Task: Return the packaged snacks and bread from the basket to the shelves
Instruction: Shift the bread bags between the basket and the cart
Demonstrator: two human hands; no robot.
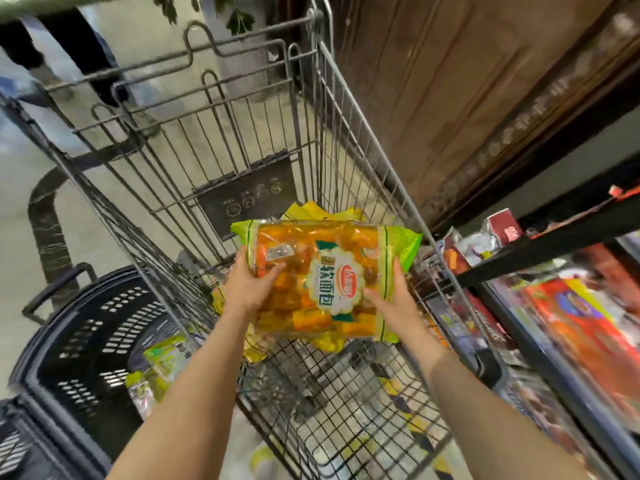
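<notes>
The bread bag (325, 278), a big crinkly orange-and-green pack with white label lettering, hangs over the wire cart (346, 393), gripped at each end by the left hand (247, 284) and right hand (394, 299). Best to keep it level and swing it right toward the shelves (540, 251), squeezing lightly so the soft bread isn't crushed.
</notes>
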